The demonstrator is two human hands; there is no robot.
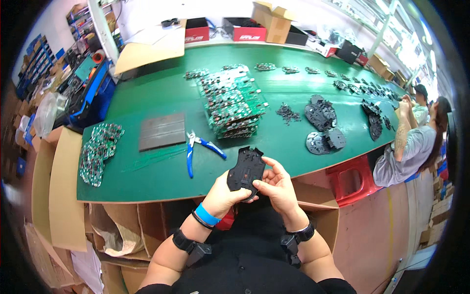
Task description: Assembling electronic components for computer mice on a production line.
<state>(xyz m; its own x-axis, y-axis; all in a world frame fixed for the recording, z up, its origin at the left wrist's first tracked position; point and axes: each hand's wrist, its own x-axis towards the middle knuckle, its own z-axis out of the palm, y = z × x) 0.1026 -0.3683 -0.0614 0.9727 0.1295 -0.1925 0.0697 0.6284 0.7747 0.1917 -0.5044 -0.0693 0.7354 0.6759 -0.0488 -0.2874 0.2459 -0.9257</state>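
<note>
A black plastic shell, shaped like the base of a computer mouse, is held over the near edge of the green table. My left hand grips its left and lower side, thumb lying on the inner face. From the right, my right hand pinches the lower right edge with its thumb, the index finger raised along the side. Whether a small part sits under that thumb is hidden. Just left of the shell lie blue-handled cutting pliers, jaws pointing away. Beyond it rises a tall stack of green circuit boards.
More circuit boards are heaped at the table's left end, near a dark flat pad. Small black pieces and black shells lie to the right. An open carton flanks the table; co-workers sit far right.
</note>
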